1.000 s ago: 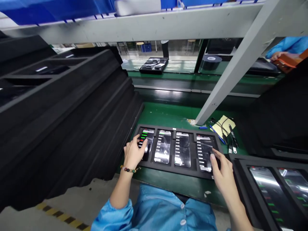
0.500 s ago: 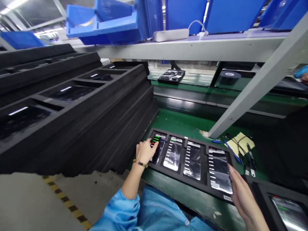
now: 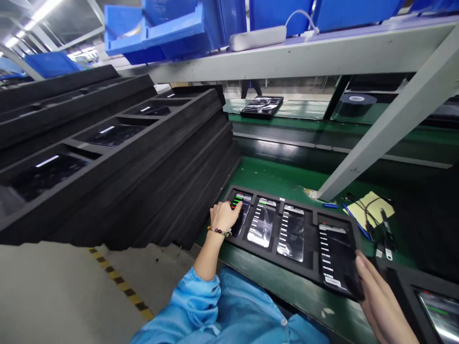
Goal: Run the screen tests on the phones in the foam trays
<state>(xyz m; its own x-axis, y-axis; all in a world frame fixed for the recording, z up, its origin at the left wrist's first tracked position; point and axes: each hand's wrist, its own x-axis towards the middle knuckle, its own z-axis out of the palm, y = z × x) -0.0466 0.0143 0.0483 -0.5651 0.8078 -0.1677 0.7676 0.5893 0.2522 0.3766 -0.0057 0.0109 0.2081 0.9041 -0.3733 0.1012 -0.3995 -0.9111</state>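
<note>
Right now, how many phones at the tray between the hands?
4: leftmost phone partly covered by the left hand, two middle phones in the tray, rightmost phone in the right hand.

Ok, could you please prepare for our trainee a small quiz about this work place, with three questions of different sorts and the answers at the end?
1. Which hand is at the edge of the rightmost phone of the row at the black tray?
2. True or false: the left hand wears a beaded bracelet at its wrist.
3. What lies beneath part of the black cables?
A) a blue bin
B) a yellow paper
C) a white power strip

Key:
1. The right hand.
2. True.
3. B
</note>
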